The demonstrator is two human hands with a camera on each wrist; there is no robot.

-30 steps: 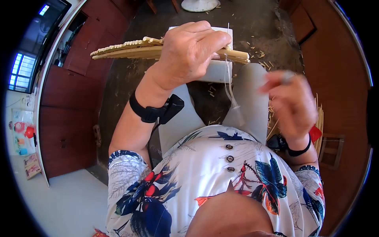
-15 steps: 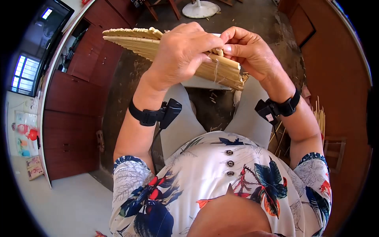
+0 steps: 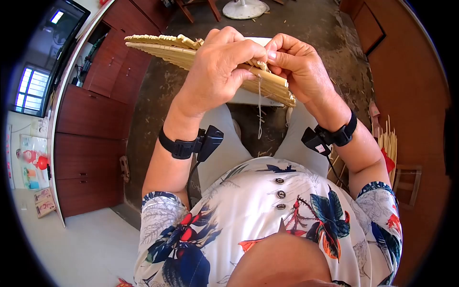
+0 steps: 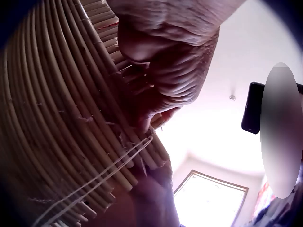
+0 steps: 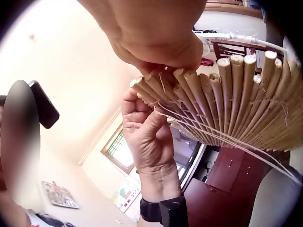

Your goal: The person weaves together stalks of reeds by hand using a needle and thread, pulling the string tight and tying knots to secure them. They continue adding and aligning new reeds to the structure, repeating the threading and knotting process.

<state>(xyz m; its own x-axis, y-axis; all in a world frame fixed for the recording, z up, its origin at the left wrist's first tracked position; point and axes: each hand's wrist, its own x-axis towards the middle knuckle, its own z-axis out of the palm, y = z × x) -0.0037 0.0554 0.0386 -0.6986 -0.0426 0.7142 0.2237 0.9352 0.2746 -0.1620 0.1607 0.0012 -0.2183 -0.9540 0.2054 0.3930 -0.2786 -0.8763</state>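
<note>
Your left hand (image 3: pixel 217 71) grips the bamboo stick mat (image 3: pixel 158 48), fingers curled over its top edge, thumb under. The mat is up in front of your chest, above your knees, tilted so its left end sits higher and further from you. The sticks lie side by side in a flat row, running from upper left to the cut ends at lower right.

Your right hand (image 3: pixel 299 67) is at the mat's right end, touching your left. Its fingertips (image 3: pixel 270 53) are curled in and pinch at the mat's edge, right where the string (image 3: pixel 259 107) comes off. I can't tell whether the pinch is on the string alone or on a stick as well.

The string hangs loose from that spot, straight down between your knees. In the left wrist view it runs as a doubled strand (image 4: pixel 102 177) diagonally across the sticks; in the right wrist view the strands (image 5: pixel 227 142) cross just under the cut stick ends (image 5: pixel 227 61).

Both wrists carry black straps with cameras: left wrist camera (image 3: pixel 206 141), right wrist camera (image 3: pixel 315 139).

Around you:
- White block (image 3: pixel 253 98) on the floor under the mat, mostly covered by it.
- Short stick offcuts (image 3: pixel 267 138) scattered on the dark floor.
- Bundle of long sticks (image 3: pixel 387 141) to your right, beside the wooden wall.
- Dark wooden cabinets (image 3: pixel 86 143) to your left, window (image 3: pixel 31 88) beyond them.
- White fan base (image 3: pixel 246 7) at the top edge of the head view.
</note>
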